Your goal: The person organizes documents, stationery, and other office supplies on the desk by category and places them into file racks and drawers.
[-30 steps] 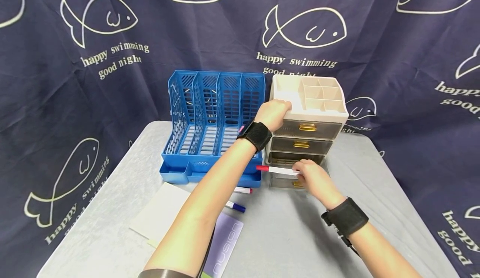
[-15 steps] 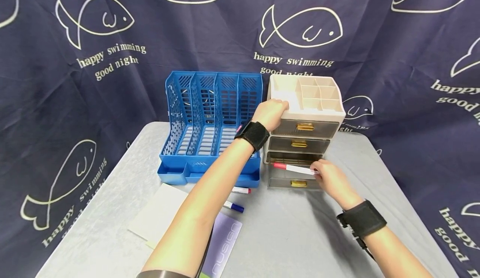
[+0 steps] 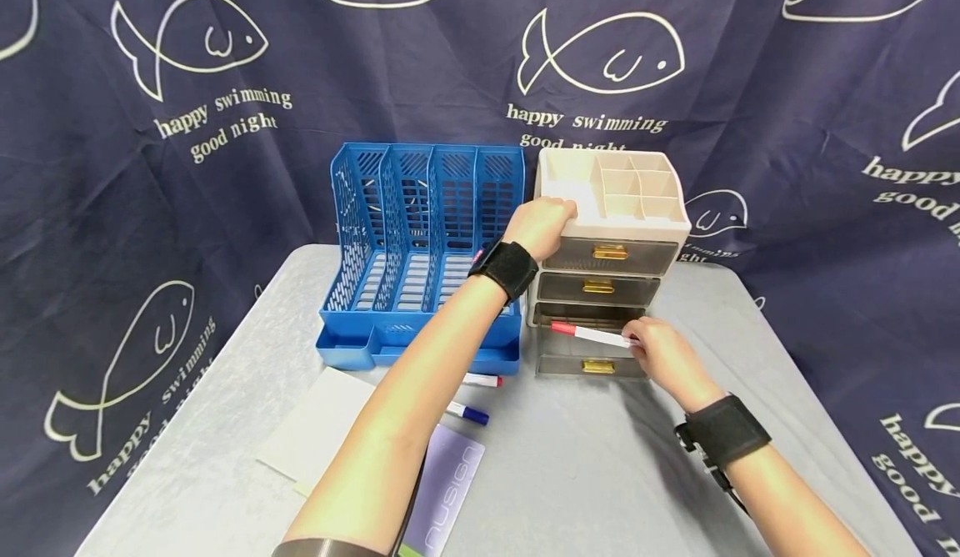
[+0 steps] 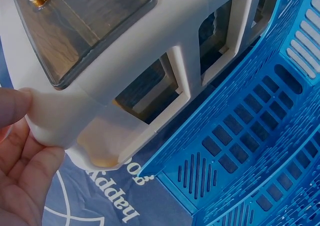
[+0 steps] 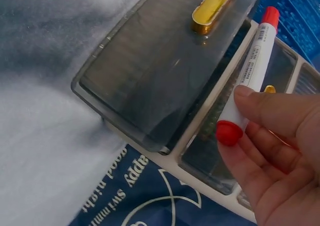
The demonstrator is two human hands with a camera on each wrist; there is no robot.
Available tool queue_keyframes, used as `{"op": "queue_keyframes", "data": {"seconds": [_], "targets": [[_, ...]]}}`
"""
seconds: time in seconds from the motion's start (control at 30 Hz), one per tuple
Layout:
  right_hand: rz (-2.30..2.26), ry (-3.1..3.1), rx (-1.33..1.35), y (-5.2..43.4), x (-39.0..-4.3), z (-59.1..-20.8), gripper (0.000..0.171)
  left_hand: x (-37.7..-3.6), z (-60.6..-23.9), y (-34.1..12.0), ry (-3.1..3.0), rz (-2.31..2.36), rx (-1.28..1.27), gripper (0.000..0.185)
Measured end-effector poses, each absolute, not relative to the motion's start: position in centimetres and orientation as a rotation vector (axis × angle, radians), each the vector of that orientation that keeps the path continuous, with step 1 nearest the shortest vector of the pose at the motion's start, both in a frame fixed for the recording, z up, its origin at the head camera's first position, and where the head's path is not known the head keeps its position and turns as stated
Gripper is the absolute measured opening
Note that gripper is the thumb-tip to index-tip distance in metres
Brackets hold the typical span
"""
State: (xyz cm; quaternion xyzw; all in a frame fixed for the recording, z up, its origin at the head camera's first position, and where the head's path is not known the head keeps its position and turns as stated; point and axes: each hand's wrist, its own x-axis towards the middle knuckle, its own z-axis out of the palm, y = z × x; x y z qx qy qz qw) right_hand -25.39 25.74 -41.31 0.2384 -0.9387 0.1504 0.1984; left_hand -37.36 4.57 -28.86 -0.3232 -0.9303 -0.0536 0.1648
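Right hand [image 3: 663, 357] is just pinching the marker [image 3: 596, 336] by one end, so a weak hold could drop it crooked on the drawer [image 3: 555, 365], while left hand [image 3: 538, 228] grips the box [image 3: 622, 230].

On the worktop [image 3: 585, 478], whose front edge the head view cuts off, the left forearm [image 3: 397, 407] hides the left ends of the red-capped marker [image 3: 483, 381] and blue-capped marker [image 3: 472, 413], plus part of the white paper [image 3: 318, 419]; the purple notebook [image 3: 450, 486] runs out of the bottom. The left hand [image 3: 540, 228] conceals the drawer organizer's [image 3: 626, 228] upper left front corner and some of the blue file rack [image 3: 420, 322]. The right hand [image 3: 663, 357] masks the held marker's [image 3: 600, 337] right end; its label print is too small to read.
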Motion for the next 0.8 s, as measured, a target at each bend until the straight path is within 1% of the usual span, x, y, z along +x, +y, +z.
{"op": "queue_keyframes", "data": {"seconds": [0.17,0.4,0.8], "targets": [[0.455,-2.645,0.644,26.0,-25.8,-41.6,0.022,-37.4,-29.0,4.5,-2.648,-0.153,-0.931,0.034],[0.471,-2.694,0.616,26.2,-26.4,-41.8,0.019,-37.3,-28.8,4.5,-2.650,-0.146,-0.934,0.034],[0.473,-2.752,0.653,26.4,-28.0,-43.0,0.017,-37.3,-28.6,4.4,-2.662,-0.151,-0.921,0.035]]}}
